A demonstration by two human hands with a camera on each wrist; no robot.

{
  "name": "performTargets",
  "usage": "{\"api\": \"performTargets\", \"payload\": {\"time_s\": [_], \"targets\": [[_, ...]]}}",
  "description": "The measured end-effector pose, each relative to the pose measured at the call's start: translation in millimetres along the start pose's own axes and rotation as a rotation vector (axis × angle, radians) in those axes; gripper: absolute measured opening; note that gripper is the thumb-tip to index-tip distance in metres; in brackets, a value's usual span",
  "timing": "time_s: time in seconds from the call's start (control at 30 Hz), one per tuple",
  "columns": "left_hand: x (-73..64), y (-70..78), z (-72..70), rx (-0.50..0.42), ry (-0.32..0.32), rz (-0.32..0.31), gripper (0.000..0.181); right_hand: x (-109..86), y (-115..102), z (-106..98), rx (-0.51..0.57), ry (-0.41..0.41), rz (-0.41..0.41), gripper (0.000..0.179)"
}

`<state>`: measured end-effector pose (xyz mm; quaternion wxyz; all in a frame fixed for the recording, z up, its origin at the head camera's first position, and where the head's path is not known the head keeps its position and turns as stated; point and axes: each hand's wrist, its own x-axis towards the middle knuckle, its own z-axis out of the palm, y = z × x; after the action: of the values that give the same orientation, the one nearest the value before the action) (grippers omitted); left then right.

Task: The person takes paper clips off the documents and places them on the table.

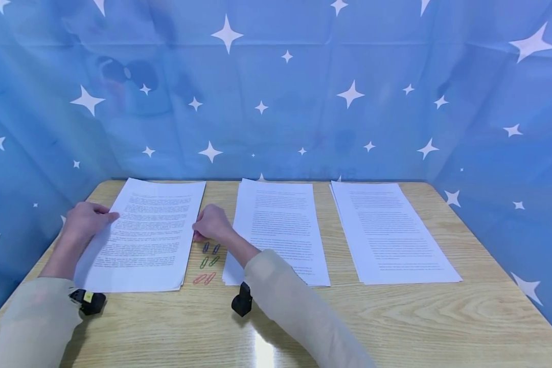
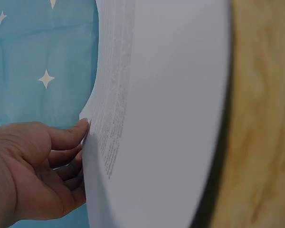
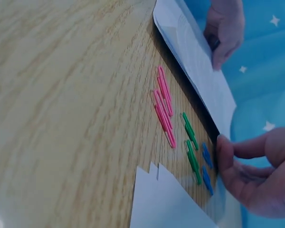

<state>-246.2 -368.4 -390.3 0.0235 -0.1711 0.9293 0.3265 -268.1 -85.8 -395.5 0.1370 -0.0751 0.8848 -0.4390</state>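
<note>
At the left of the table, a stack of printed sheets (image 1: 147,235) lies between the two hands. My left hand (image 1: 86,221) pinches its left edge between thumb and fingers; in the left wrist view the paper (image 2: 166,114) bows near that grip. On the opposite edge, my right hand (image 1: 213,223) pinches the sheets with thumb and fingertips, as the right hand (image 3: 261,173) in the right wrist view also shows. Just below the right hand lie paper clips in pairs: blue (image 1: 206,248), green (image 1: 214,261) and pink (image 1: 209,278). A dark shadow runs under the stack's near edge.
A second printed stack (image 1: 280,220) lies mid-table, partly under the right forearm. Farther right is a third stack (image 1: 391,230), its sheets slightly fanned. A blue curtain with white stars (image 1: 276,82) hangs behind the wooden table (image 1: 441,322).
</note>
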Motion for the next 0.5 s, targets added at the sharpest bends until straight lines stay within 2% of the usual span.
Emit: {"api": "performTargets", "payload": {"time_s": [0.27, 0.5], "targets": [[5.9, -8.3, -0.5, -0.013, 0.006, -0.016, 0.044, -4.5, -0.5, -2.5, -0.085, 0.005, -0.064, 0.024], [6.7, -13.4, -0.8, -0.054, -0.004, -0.028, 0.043, -4.6, 0.6, -6.6, -0.125, -0.031, -0.053, 0.045]]}}
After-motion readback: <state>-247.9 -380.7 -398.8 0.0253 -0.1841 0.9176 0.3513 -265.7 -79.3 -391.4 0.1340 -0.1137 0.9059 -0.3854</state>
